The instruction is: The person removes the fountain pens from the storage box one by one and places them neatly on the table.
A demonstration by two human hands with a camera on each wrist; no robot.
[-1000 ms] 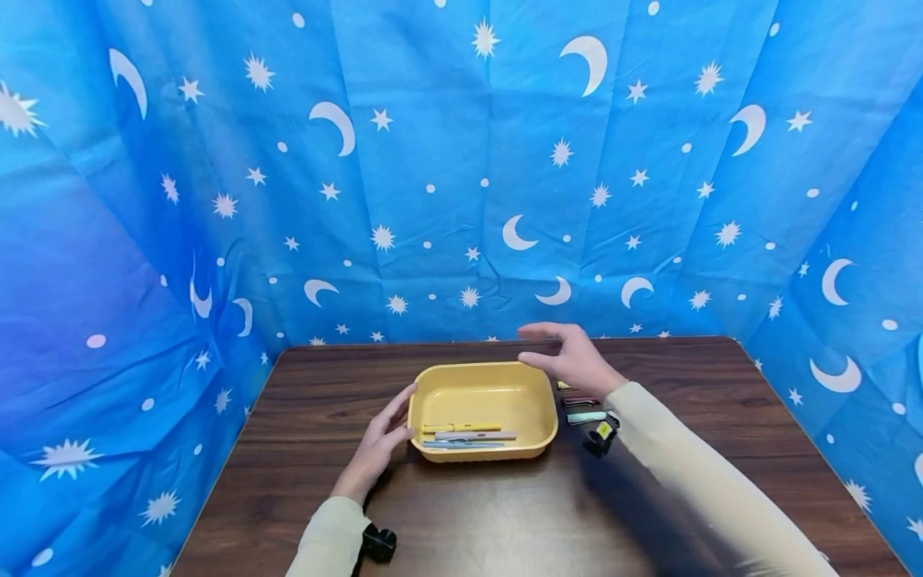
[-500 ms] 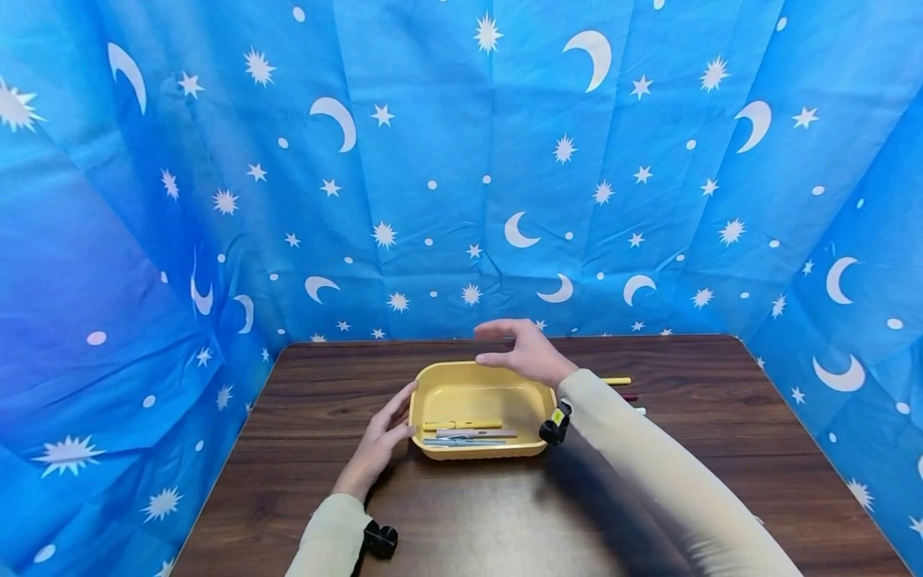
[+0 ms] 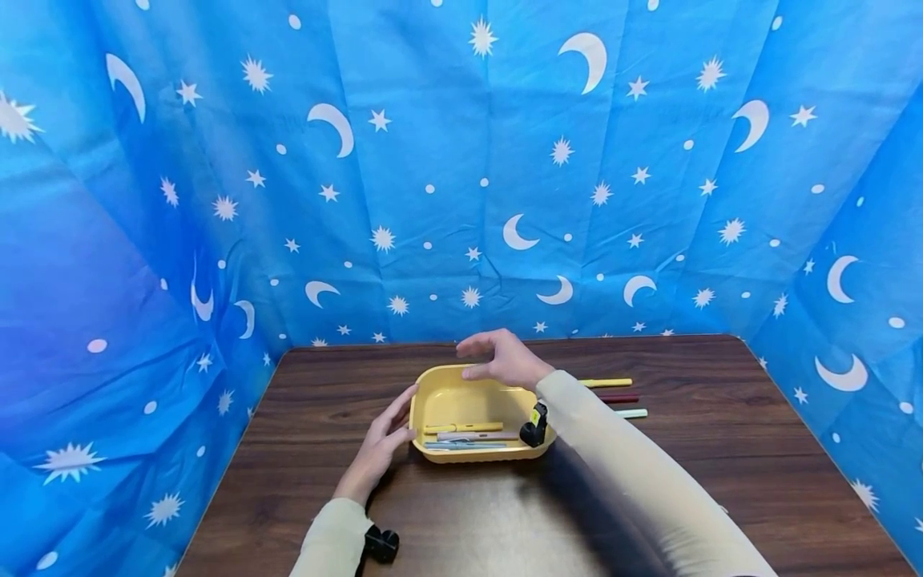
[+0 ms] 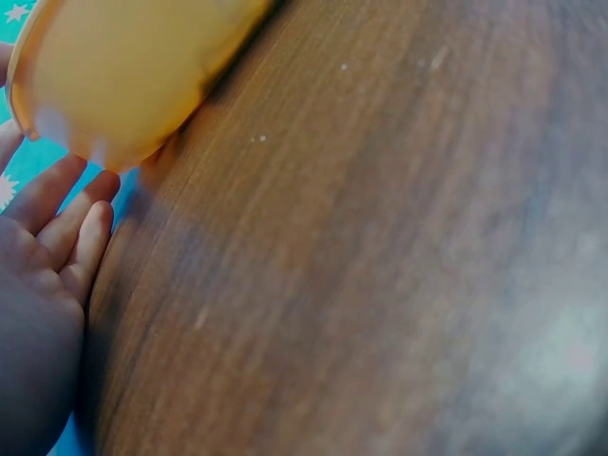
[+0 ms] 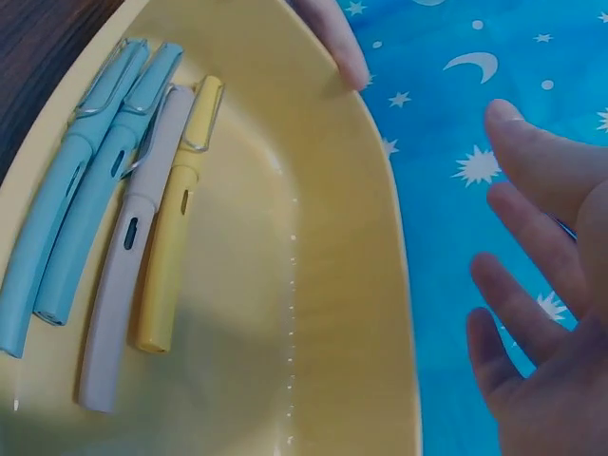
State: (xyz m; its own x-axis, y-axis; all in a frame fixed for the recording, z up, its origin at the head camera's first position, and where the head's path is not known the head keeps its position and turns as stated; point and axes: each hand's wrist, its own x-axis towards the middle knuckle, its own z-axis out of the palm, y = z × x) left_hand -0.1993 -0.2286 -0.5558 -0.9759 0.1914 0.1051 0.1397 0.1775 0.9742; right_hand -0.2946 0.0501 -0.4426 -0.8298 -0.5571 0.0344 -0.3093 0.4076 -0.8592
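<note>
1. Since the earlier head views, the right hand (image 3: 505,358) has swung left, from the far right corner of the yellow tray (image 3: 490,456) to over its far edge; tray and left hand (image 3: 378,445) have hardly shifted.
2. At the left end, the left hand rests relaxed fingers against the tray's wall, not clenched. Light, steady contact there should keep the tray from skidding on the counter (image 3: 721,449).
3. Inside, towards the near side, lie four pens roughly parallel: a light blue pen (image 5: 40,242), a second blue pen (image 5: 93,214), a grey pen (image 5: 119,275) and, farthest, a yellow pen (image 5: 169,256). Their metal clips sit close and could snag, so handle one barrel at a time.
4. The right hand holds nothing, its thumb parted from loosely bent fingers. Any reach inside would best clear the far rim and come down from above.
5. Right of the tray, on the counter, lie another yellow pen (image 3: 609,383), a dark red pen (image 3: 620,399) and a pale mint pen (image 3: 633,413), partly behind the sleeve (image 3: 613,449); keep that forearm raised to avoid brushing them.
</note>
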